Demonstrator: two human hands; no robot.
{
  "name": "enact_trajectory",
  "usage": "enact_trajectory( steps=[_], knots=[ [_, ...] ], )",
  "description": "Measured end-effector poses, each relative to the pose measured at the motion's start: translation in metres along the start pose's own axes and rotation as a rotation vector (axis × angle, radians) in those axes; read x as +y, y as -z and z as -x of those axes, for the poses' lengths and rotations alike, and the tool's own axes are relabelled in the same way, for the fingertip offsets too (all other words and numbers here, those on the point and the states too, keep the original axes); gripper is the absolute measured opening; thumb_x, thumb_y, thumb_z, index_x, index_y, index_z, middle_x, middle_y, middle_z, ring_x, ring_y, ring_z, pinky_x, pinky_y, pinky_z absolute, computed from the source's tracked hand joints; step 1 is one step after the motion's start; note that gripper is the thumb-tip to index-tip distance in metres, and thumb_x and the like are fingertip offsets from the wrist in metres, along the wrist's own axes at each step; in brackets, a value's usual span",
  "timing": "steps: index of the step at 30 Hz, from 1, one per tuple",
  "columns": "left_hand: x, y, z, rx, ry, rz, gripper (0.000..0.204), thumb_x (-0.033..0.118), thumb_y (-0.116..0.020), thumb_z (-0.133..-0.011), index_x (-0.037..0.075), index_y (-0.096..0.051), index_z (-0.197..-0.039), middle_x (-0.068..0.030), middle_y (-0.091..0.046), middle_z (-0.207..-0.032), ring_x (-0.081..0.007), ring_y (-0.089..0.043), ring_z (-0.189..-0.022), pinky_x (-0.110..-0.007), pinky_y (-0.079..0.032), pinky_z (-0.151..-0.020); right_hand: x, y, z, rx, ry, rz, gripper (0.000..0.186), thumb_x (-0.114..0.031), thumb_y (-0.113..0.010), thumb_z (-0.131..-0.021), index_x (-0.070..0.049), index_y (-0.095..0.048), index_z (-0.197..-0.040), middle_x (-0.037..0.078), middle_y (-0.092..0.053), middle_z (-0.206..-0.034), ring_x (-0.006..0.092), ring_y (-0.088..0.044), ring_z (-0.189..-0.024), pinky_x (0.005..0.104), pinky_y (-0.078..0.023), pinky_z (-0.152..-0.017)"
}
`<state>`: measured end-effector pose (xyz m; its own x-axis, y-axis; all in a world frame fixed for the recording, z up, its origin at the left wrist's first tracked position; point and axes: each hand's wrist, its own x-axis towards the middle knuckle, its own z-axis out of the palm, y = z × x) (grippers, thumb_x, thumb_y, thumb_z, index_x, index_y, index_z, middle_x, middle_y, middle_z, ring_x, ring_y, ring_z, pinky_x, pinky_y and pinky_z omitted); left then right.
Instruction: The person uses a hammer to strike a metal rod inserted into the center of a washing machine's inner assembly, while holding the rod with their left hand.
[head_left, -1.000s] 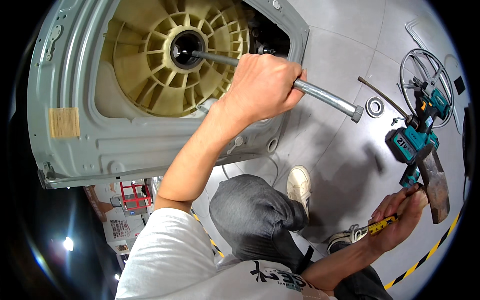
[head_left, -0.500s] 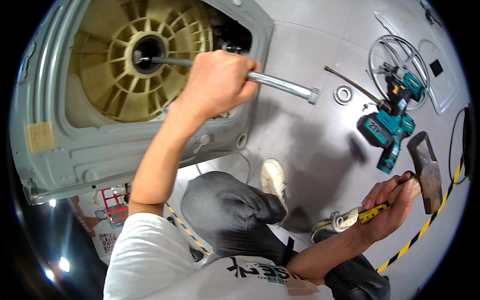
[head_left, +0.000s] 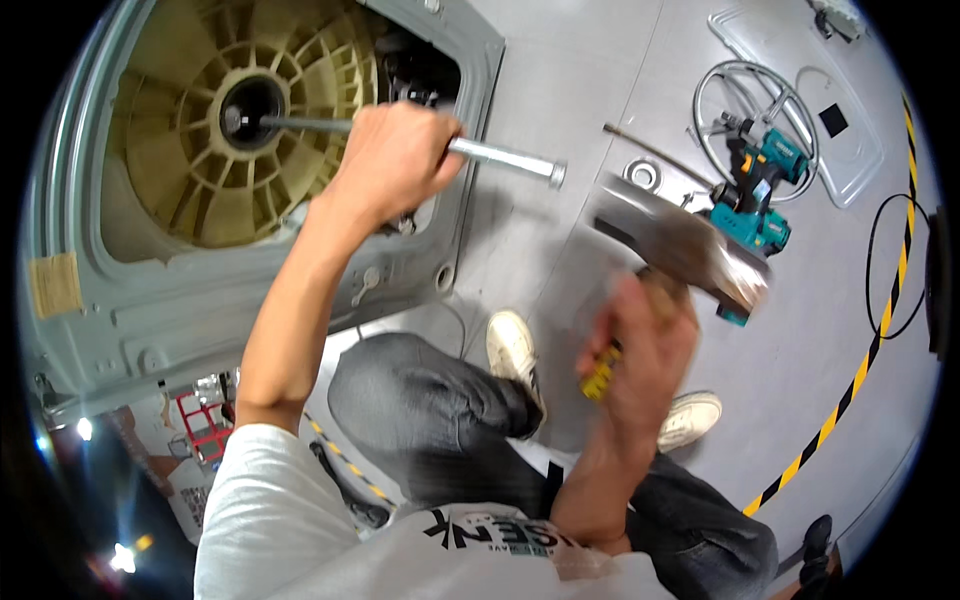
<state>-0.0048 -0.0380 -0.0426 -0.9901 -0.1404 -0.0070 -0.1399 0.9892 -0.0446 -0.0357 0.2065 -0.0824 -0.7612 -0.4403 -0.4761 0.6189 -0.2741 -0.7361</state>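
My left hand [head_left: 395,165] is wrapped round a long steel rod [head_left: 510,160] with a wider end on the right. The rod's thin end reaches into the dark round hub [head_left: 252,112] of a ribbed, cream plastic tub [head_left: 165,165]. This tub sits in the grey metal housing of what looks like a washing machine [head_left: 220,310]. In my right hand [head_left: 645,345] is a sledgehammer [head_left: 690,245], gripped by its wooden handle close to the head and smeared by motion. Its head is to the right of the rod's free end, apart from it. A yellow patch shows on the handle.
On the grey floor at the right lie teal cordless power tools [head_left: 770,160], a pulley wheel [head_left: 705,110], a ring-shaped bearing [head_left: 642,176], a thin bar [head_left: 655,152] and a metal panel [head_left: 865,150]. Striped tape [head_left: 850,405] and a black cable [head_left: 870,270] are further right.
My right hand has swung the sledgehammer up and left, toward the rod's free end. The left hand keeps its hold on the rod. The whole view has shifted a little.
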Motion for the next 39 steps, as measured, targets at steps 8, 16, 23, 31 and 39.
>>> enact_trajectory(
  steps=[8,16,23,31,39],
  knots=[
    [0.012,0.016,-0.014,0.081,-0.018,-0.006,0.024,0.017,-0.061,-0.078,0.003,-0.055,-0.059,-0.0143,-0.051,-0.052,-0.0342,-0.051,-0.051,-0.040,-0.040,-0.048,-0.033,0.077,-0.009,0.285,0.383,-0.076,0.020,-0.019,-0.043,-0.097,0.000,-0.048,-0.094,0.001,-0.037,-0.053,0.0079,-0.030,-0.033,0.0197,-0.029,-0.031],
    [0.012,0.021,-0.008,0.070,-0.015,0.013,0.029,0.019,-0.060,-0.080,0.003,-0.053,-0.057,-0.0153,-0.049,-0.051,-0.0357,-0.049,-0.050,-0.041,-0.038,-0.047,-0.034,0.074,-0.001,0.389,0.412,-0.030,0.024,-0.023,-0.043,-0.097,0.000,-0.050,-0.099,0.001,-0.036,-0.055,0.0058,-0.028,-0.036,0.0183,-0.027,-0.033],
    [0.008,0.018,-0.007,0.059,-0.051,0.034,0.016,0.017,-0.061,-0.074,0.005,-0.059,-0.064,-0.0138,-0.054,-0.055,-0.0341,-0.053,-0.053,-0.041,-0.042,-0.049,-0.031,0.065,0.009,0.282,0.446,-0.195,0.027,-0.029,-0.045,-0.097,-0.002,-0.051,-0.095,0.000,-0.042,-0.060,0.0059,-0.035,-0.041,0.0176,-0.031,-0.037],
    [0.002,0.028,-0.004,-0.023,-0.047,0.033,0.011,0.014,-0.061,-0.071,0.004,-0.059,-0.065,-0.0133,-0.053,-0.055,-0.0324,-0.054,-0.053,-0.039,-0.042,-0.048,-0.014,0.006,0.013,0.288,0.170,-0.061,0.023,-0.020,-0.056,-0.089,0.002,-0.051,-0.093,0.006,-0.046,-0.051,0.0111,-0.041,-0.034,0.0227,-0.034,-0.030],
    [0.010,0.018,-0.001,-0.032,-0.055,0.006,0.030,0.014,-0.063,-0.077,0.002,-0.048,-0.054,-0.0127,-0.047,-0.049,-0.0319,-0.047,-0.045,-0.038,-0.037,-0.044,-0.003,0.046,-0.018,0.298,0.279,0.042,0.030,-0.028,-0.050,-0.093,0.002,-0.051,-0.093,0.002,-0.037,-0.054,0.0054,-0.032,-0.034,0.0161,-0.031,-0.031]
  ],
)
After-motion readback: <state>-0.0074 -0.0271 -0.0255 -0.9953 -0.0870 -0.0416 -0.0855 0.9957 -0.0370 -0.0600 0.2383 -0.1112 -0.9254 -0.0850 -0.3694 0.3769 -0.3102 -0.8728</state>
